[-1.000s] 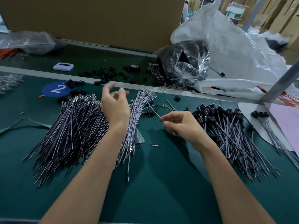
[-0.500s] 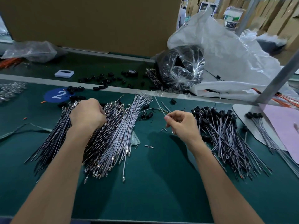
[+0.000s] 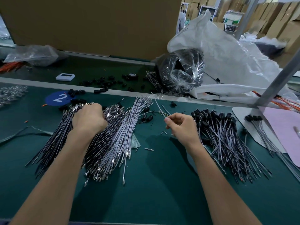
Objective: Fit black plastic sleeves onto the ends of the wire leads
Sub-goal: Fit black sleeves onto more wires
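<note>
Green worktop [image 3: 154, 200], seen from above. The left hand [image 3: 88, 118] sits fist-like on a fanned pile of bare leads [image 3: 110, 143]. Its fingertips are hidden, so I cannot tell whether it grips any. At its 3 o'clock, the right hand [image 3: 181, 125] pinches one lead [image 3: 156, 102], which rises toward 11 o'clock. Sleeved leads [image 3: 227, 140] lie at that hand's 3 o'clock. A few black sleeves [image 3: 149, 118] (small, hard to make out) sit between the hands.

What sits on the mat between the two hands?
Head view: grey wire leads fanned beside the left hand, then loose black sleeves before the right hand, pinching one lead.
</note>
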